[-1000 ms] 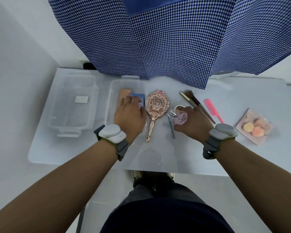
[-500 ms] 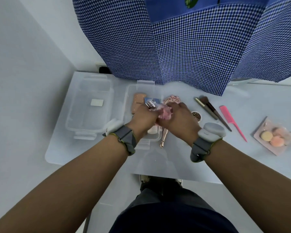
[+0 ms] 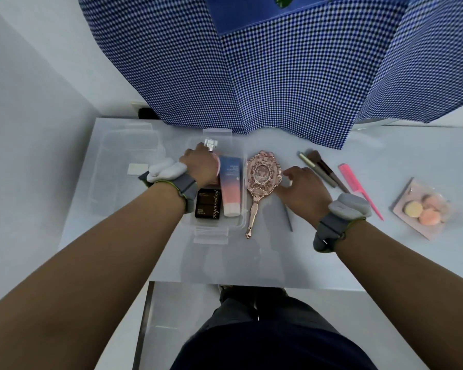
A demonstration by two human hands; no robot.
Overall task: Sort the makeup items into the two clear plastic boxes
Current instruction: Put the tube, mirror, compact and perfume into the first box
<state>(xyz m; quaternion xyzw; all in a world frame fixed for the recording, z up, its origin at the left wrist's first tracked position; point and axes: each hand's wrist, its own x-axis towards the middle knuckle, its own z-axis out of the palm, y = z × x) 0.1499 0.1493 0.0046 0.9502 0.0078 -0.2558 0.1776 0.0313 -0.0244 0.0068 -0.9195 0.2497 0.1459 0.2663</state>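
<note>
Left hand point(image 3: 202, 165): inside the right-hand box, fingers closed round a small pink perfume bottle point(image 3: 211, 145); only its faceted clear cap shows, at 12 o'clock of the knuckles.
Right hand point(image 3: 304, 189): flat over the table just at 3 o'clock of the mirror, fingers loosely spread and bent, holding nothing I can see; what lies under the palm is hidden.
Clear boxes: two. The left box point(image 3: 123, 172) holds only a white label. The right box point(image 3: 215, 180) holds the tube, the palette and the hand with the bottle.
Perfume bottle, handling: likely glass, so hard, smooth, fragile and a little heavy for its size; best gripped round the body, not by the cap, and set down gently.
Gradient tube point(image 3: 231, 186): one, lying along the box's right wall; soft and light, take it mid-body.
Dark palette point(image 3: 208, 204): one, flat, at 6 o'clock of the left hand; stiff, take it by the edges.
Hand mirror point(image 3: 262, 177): one, on the table just outside the box; rigid, breakable face, lift by the handle.
Brushes point(image 3: 321, 168): two, side by side at 1 o'clock of the right hand; light, hold the handles.
Pink comb point(image 3: 357, 186): one, thin and stiff.
Puff packet point(image 3: 422, 206): one, at 3 o'clock, three soft rounds inside; slippery wrapper.
Grey slim tool point(image 3: 288, 220): one, partly under the right wrist; kind unclear.
</note>
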